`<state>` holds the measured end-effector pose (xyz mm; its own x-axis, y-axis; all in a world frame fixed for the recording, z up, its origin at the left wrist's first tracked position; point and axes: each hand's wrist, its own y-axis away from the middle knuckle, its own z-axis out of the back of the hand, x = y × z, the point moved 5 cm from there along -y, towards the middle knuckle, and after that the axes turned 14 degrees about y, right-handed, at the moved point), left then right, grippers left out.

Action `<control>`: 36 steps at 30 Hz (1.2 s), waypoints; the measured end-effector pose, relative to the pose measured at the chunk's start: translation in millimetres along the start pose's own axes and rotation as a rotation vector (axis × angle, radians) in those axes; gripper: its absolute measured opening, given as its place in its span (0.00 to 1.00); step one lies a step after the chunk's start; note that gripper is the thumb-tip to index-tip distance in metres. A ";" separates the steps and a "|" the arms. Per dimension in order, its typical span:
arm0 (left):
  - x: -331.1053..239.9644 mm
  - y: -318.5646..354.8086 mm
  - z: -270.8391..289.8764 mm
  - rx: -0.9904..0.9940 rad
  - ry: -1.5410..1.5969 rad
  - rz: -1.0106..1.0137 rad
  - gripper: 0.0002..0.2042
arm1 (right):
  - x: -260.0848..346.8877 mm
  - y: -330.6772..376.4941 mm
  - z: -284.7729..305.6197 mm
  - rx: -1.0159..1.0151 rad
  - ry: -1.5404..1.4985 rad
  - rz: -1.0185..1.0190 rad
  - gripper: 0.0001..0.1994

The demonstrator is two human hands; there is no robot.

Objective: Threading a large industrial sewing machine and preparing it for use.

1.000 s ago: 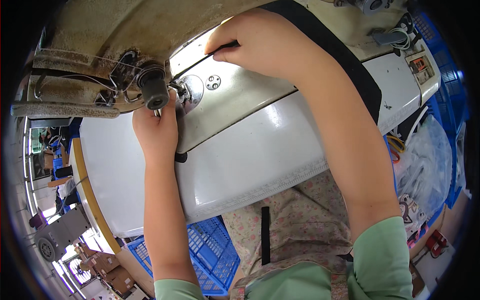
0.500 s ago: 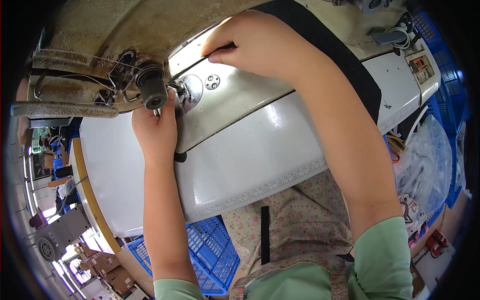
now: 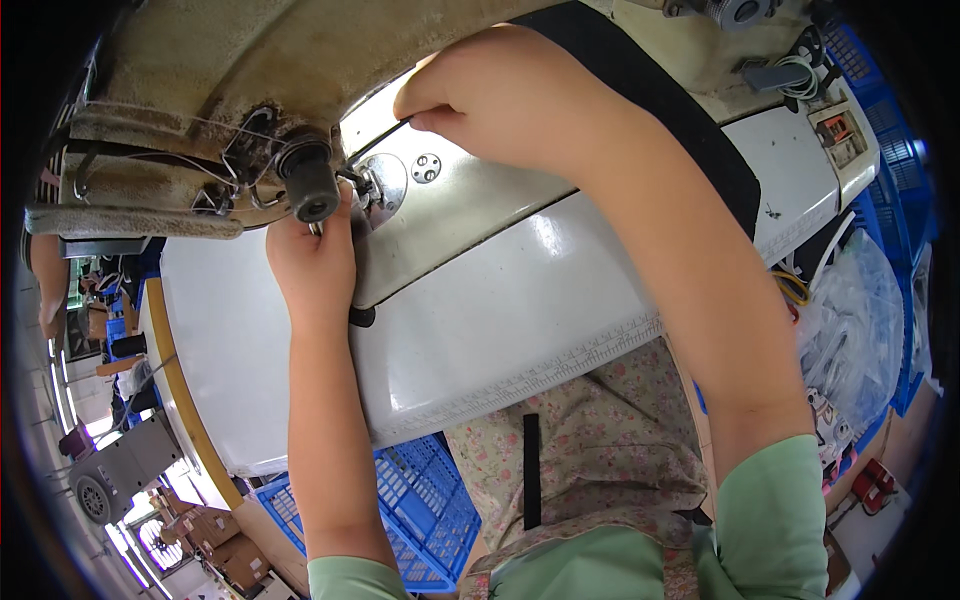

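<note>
A sewing machine's head [image 3: 190, 75] spans the top left over a pale metal bed [image 3: 480, 210]. My right hand [image 3: 500, 95] is closed in a pinch above the bed. A thin black strip [image 3: 380, 139] runs from its fingertips down to the presser foot [image 3: 368, 190]. My left hand [image 3: 312, 262] is at the near left of the foot, under a dark round knob [image 3: 306, 180]. Its thumb points up beside the foot and the hand looks closed. The other fingers are mostly hidden by the machine, so what they hold cannot be seen.
A white tabletop [image 3: 520, 310] with a printed ruler edge lies nearest me. A blue crate [image 3: 425, 500] is below it. Clear plastic bags [image 3: 850, 310] hang at the right. Another person's hand [image 3: 48, 280] shows at the far left, near a grey motor unit [image 3: 125, 470].
My right hand has shifted slightly left and down toward the presser foot, and less of the black strip shows. My left hand has barely moved. More of the other person's hand shows.
</note>
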<state>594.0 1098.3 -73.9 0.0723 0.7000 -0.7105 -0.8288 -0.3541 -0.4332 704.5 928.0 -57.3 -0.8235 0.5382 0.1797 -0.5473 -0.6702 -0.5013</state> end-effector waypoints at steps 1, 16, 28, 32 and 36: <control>0.4 0.6 0.2 0.008 -0.020 0.012 0.12 | 0.0 -1.2 1.1 0.003 -0.035 0.005 0.05; 2.8 -0.2 -0.4 0.065 -0.035 0.094 0.13 | -2.6 -13.7 4.6 0.691 -0.252 -0.156 0.13; 1.5 -1.1 0.4 0.060 -0.056 0.099 0.15 | -3.5 -13.7 0.0 0.511 -0.286 -0.102 0.15; 3.3 -0.9 -2.8 0.055 -0.049 0.104 0.15 | -3.4 -10.7 -9.2 0.699 -0.376 -0.155 0.16; 2.7 0.1 0.0 -0.027 0.015 0.012 0.11 | 1.5 -10.1 -10.5 0.771 -0.436 -0.164 0.15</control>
<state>594.1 1100.1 -75.9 0.0712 0.6865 -0.7236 -0.8142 -0.3791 -0.4397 710.4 940.9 -60.9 -0.6239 0.5205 0.5829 -0.4815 -0.8436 0.2378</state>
